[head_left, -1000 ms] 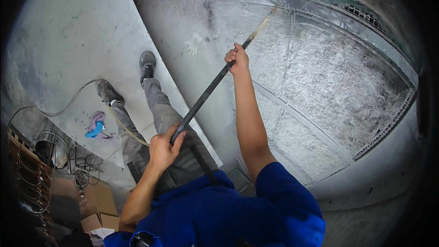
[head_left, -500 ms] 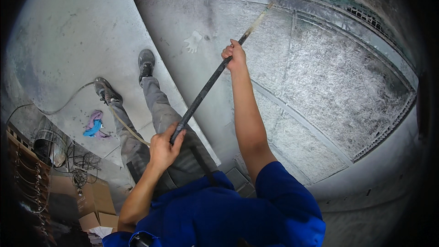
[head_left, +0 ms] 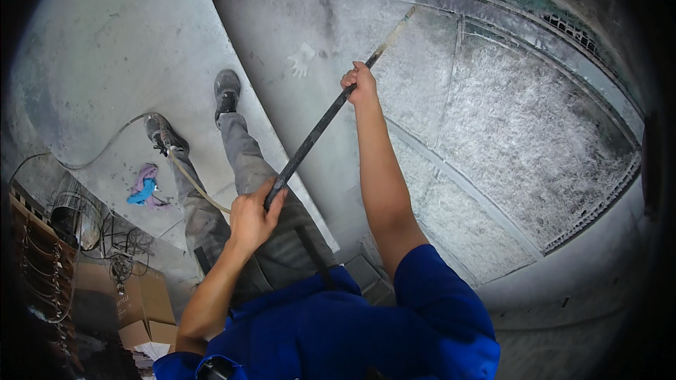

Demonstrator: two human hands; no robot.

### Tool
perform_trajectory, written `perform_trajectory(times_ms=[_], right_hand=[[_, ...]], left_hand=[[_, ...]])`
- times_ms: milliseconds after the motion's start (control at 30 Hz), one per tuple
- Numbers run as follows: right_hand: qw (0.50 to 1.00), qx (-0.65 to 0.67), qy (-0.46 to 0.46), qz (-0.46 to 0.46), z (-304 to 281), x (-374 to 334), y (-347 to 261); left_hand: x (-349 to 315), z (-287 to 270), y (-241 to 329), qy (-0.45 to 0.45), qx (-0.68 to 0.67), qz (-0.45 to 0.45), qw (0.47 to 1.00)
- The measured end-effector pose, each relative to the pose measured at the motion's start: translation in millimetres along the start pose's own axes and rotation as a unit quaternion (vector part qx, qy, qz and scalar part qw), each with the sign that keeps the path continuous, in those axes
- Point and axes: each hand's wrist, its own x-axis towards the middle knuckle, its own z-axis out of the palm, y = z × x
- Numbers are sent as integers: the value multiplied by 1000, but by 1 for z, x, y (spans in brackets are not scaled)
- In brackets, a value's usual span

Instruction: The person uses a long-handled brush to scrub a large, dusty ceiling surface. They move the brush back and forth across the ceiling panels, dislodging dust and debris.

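Observation:
A long dark wand (head_left: 310, 140) slants up and to the right across the view, its far end thinner and tan. My left hand (head_left: 254, 219) is wrapped round its lower end, and a thin tan hose (head_left: 199, 191) runs up to that hand. Farther along, the fingers of my right hand (head_left: 360, 84) close round the shaft, with that arm stretched out. The wand's tip (head_left: 411, 11) lies over a frame with pale, fibrous-looking panels (head_left: 524, 127) on the right. Whether the tip touches a panel I cannot tell.
My shoes stand on a grey platform (head_left: 120, 42) with a straight edge (head_left: 243, 74). Beyond that edge lies a pale glove (head_left: 301, 60). A blue and purple cloth (head_left: 146, 186) rests near my left foot. Tangled cables (head_left: 127, 253) and a cardboard box (head_left: 146, 302) are at lower left.
The wand's tip has shifted slightly down and to the left, and the pale streak at its end looks fainter. Both hands keep their hold on the wand.

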Motion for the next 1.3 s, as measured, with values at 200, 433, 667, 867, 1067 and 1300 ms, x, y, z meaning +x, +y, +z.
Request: perform_trajectory(times_ms=[200,433,667,867,1067,1300], right_hand=[[1000,-16,7,6,1,28,-8],[1000,1,5,20,-2,52,-11],[1000,-5,9,27,-6,64,-3],[999,-10,18,49,-7,72,11],[998,-23,22,46,-3,83,23],[998,-23,6,50,8,97,27]], left_hand=[[20,11,10,-9,3,-15,1000],[39,24,18,3,12,-8,1000],[59,46,26,-25,43,-31,998],[81,63,28,2,45,-22,999],[104,80,19,7,59,-26,998],[144,96,15,12,60,-27,998]])
